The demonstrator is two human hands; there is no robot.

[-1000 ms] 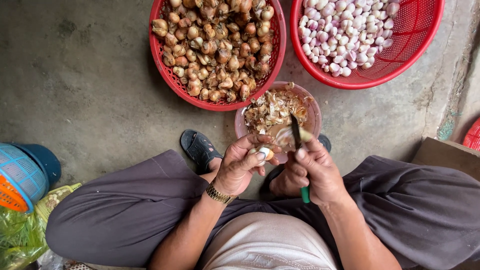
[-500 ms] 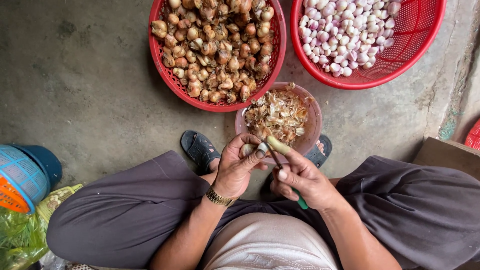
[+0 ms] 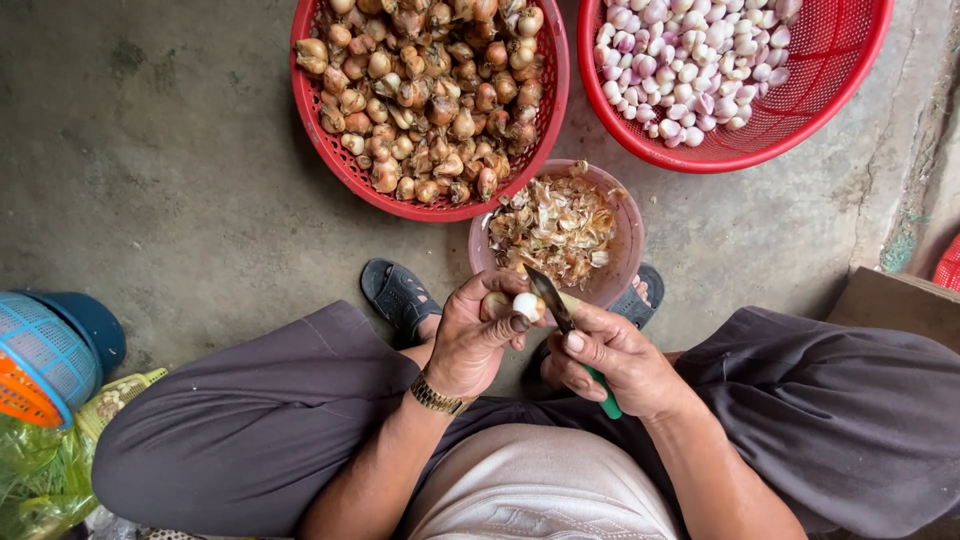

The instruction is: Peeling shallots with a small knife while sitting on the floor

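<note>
Just beyond both hands sit the red basket of unpeeled shallots [image 3: 425, 100] and the pink bowl of skins [image 3: 557, 230]. The right hand [image 3: 610, 355] clasps a green-handled knife [image 3: 560, 312]; the left hand [image 3: 470, 335] pinches a half-peeled shallot [image 3: 522, 305], small, light, probably slippery, best held by its ends.

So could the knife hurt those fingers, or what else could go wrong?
Maybe. The knife blade lies right against the shallot, close to the left hand's thumb, so a slip could nick it. The half-peeled shallot is small and pinched only at the fingertips, so it might pop out onto the floor. Peels could also miss the pink bowl, since the hands work at its near rim, not over its middle.
</note>
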